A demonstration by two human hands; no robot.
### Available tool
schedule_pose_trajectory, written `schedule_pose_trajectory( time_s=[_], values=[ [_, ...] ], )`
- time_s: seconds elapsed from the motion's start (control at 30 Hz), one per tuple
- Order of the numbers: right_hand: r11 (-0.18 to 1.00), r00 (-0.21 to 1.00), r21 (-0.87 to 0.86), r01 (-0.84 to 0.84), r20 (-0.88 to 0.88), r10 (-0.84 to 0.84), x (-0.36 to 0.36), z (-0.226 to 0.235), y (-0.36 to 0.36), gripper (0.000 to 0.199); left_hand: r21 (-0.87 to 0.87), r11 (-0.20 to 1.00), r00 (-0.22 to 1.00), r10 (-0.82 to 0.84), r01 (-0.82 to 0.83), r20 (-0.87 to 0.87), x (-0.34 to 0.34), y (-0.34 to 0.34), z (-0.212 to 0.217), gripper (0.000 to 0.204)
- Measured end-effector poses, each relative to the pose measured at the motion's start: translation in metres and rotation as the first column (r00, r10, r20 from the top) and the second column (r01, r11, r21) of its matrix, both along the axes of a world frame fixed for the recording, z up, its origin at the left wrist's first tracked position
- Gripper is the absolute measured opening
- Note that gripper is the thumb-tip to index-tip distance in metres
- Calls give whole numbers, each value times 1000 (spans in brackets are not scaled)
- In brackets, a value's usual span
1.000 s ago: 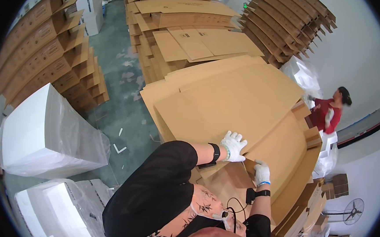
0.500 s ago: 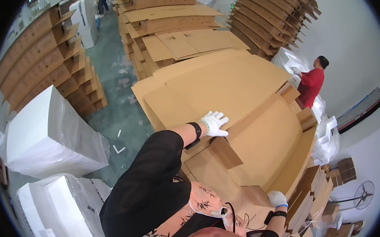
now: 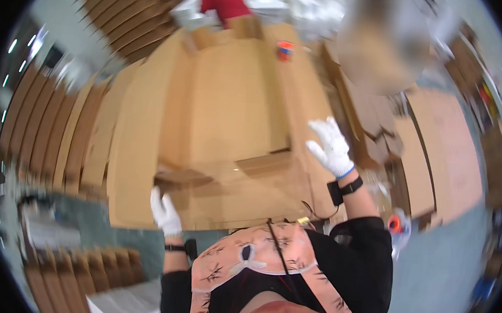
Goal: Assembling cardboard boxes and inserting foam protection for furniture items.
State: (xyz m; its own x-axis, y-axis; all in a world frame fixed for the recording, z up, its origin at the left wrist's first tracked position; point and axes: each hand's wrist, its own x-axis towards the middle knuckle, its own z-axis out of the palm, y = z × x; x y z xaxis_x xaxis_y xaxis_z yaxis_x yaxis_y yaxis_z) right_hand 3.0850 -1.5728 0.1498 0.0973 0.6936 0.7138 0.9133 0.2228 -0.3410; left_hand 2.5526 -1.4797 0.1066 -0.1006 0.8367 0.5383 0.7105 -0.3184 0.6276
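Observation:
A large brown cardboard box [image 3: 232, 97] lies spread in front of me, its side walls and near flaps raised around a flat bottom. My left hand [image 3: 166, 213], in a white glove, is at its near left corner by a raised flap [image 3: 183, 175]. The fingers look stretched and hold nothing I can see. Over the right-hand cardboard panel [image 3: 304, 96] my right hand [image 3: 330, 146], gloved too, has its fingers spread and grips nothing. Whether it touches the panel is unclear. A roll of orange and blue tape [image 3: 284, 50] sits farther up that panel.
Stacks of flat cardboard [image 3: 127, 14] stand at the far left, more cardboard sheets [image 3: 443, 152] at the right. A person in red [image 3: 224, 0] is beyond the box. A blurred fan [image 3: 384, 43] rises at the far right. An orange tape roll [image 3: 395, 224] is near my right elbow.
My view has swung to the right. The left hand has gone from the top of the cardboard to the box's near left corner; the right hand has moved forward from the near flap, fingers now spread.

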Motion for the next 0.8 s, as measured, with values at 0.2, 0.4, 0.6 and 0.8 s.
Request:
schedule_pose_trajectory(
  time_s=[0.2, 0.4, 0.6, 0.8],
  values=[
    [606, 596, 61, 793, 124, -793, 213, -21, -160, 33, -169, 980, 987, 127, -108, 101, 61, -25, -13, 51],
    [-200, -34, -593, 780, 279, -960, 245, -110, -291, 78, -96, 989, 993, 119, -115, 27, 107, -9, 12, 50],
    [-329, -85, -620, 713, 389, -917, 257, -152, -309, 79, -73, 996, 998, 43, -46, -49, 129, -4, 5, 50],
    [-234, -48, -366, 901, 452, -891, 247, -178, -321, 54, -84, 996, 991, 29, -40, -133, 129, -2, 1, 49]
  ],
)
